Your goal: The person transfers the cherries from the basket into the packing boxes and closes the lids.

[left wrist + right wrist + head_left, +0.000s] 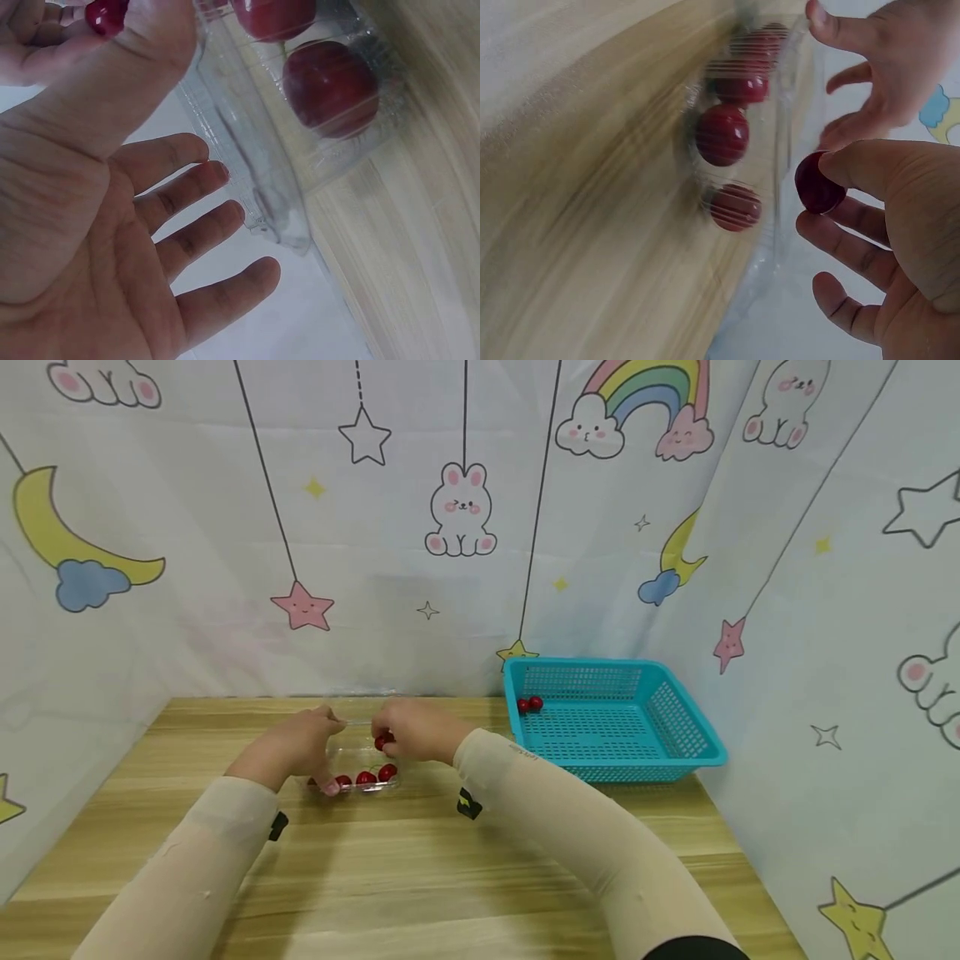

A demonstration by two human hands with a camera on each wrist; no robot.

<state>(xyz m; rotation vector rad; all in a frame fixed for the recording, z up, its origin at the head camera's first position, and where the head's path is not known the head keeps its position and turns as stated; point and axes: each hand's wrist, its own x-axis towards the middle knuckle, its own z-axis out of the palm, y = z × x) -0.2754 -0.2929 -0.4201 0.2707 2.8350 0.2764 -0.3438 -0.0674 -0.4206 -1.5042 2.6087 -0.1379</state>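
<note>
A clear plastic box [363, 762] with a raised lid stands on the table. Several red cherries [366, 778] lie along its near side. My right hand [420, 731] pinches a dark red cherry [820, 184] between thumb and fingertips, above the open box. At the box's left end, my left hand [296, 750] has its thumb by the near wall. Its other fingers [217, 300] are spread and fairly straight, some touching or very near the clear rim. Through the plastic, cherries [330, 88] show in the left wrist view.
A blue perforated basket [622, 764] stands at the right of the table, with two cherries [529, 704] in its far left corner. White curtains [375, 568] with cartoon prints hang behind the wooden table [360, 877] and at its sides.
</note>
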